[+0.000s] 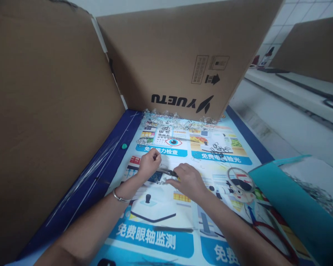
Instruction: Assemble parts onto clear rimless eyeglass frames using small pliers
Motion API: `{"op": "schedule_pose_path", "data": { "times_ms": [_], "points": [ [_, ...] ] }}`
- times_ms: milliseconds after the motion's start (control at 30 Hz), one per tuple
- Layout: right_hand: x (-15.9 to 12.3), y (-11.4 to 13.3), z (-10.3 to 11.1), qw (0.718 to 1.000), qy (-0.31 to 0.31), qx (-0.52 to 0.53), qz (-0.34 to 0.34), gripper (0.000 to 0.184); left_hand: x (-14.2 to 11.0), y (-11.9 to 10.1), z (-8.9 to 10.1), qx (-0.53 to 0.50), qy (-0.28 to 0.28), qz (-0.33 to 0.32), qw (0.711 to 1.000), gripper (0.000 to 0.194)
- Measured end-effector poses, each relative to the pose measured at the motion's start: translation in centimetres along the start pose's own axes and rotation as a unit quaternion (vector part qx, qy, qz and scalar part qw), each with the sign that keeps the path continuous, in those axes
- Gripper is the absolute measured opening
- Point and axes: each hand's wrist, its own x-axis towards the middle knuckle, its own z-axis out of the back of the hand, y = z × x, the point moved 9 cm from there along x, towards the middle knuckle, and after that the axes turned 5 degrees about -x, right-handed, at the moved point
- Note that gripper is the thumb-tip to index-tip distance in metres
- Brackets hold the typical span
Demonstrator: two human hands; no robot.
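My left hand (149, 162) is closed in a pinch over a small clear beaded piece (161, 180) lying on the printed poster (166, 207). My right hand (187, 181) is closed round small dark pliers (168, 171), whose tip points left toward my left hand's fingers. A silver bangle (119, 196) sits on my left wrist. Both hands rest near the middle of the poster, almost touching.
Tall cardboard sheets stand at the left (44, 111) and behind (183, 55). Clear crystal beads (161, 115) line the back cardboard's foot. Small black rings (219, 147) lie to the right. A teal folder (288, 199) covers the right side. A green pin (124, 145) sits left.
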Motion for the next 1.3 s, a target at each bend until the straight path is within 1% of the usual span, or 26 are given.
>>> {"op": "schedule_pose_path", "data": {
  "times_ms": [133,267,400,500,600,700,800,900,1033,1100,1133,1200,1300],
  "points": [
    [0.0,-0.4,-0.3,0.999,0.003,0.017,-0.029,0.041,0.0,0.5,0.1,0.033,-0.015,0.007,0.999,0.008],
    [0.2,-1.0,-0.6,0.997,0.02,0.034,-0.064,0.039,-0.2,0.1,0.1,0.058,-0.015,-0.002,0.998,0.007],
    [0.6,-1.8,-0.8,0.993,0.052,0.033,-0.097,0.037,-0.7,-1.2,-0.4,0.053,0.015,-0.028,0.998,0.007],
    [0.7,-2.6,-0.6,0.99,0.056,0.041,-0.125,0.031,-1.0,-1.7,-0.8,0.039,0.028,-0.035,0.998,0.007],
    [0.6,-3.4,-0.4,0.985,0.05,0.071,-0.151,0.029,-0.8,-1.1,-0.6,0.027,0.01,-0.014,0.999,0.008],
    [0.4,-3.6,-0.6,0.979,0.054,0.115,-0.158,0.031,-0.4,0.0,-0.1,0.019,-0.016,0.017,1.0,0.008],
    [0.4,-3.2,-0.7,0.973,0.057,0.162,-0.153,0.033,-0.1,0.8,0.3,0.012,-0.034,0.036,0.999,0.008],
    [0.3,-2.1,-0.9,0.964,0.059,0.219,-0.138,0.034,0.0,0.9,0.4,0.002,-0.033,0.039,0.999,0.006],
    [0.0,-0.8,-2.1,0.938,0.086,0.301,-0.148,0.035,-0.2,0.4,0.1,0.011,-0.021,0.029,0.999,0.004],
    [-0.2,-0.4,-2.7,0.928,0.101,0.322,-0.158,0.033,-0.3,0.3,0.0,0.019,-0.016,0.03,0.999,0.004],
    [-0.2,-0.3,-2.7,0.929,0.101,0.32,-0.158,0.03,-0.4,0.3,-0.1,0.022,-0.013,0.031,0.999,0.004],
    [0.0,-0.1,-2.4,0.939,0.087,0.296,-0.154,0.027,-0.4,0.3,-0.3,0.024,-0.006,0.032,0.999,0.004],
    [0.2,-0.3,-1.9,0.949,0.07,0.264,-0.157,0.027,-0.6,0.2,-0.4,0.022,0.001,0.023,0.999,0.005]
  ]
}}
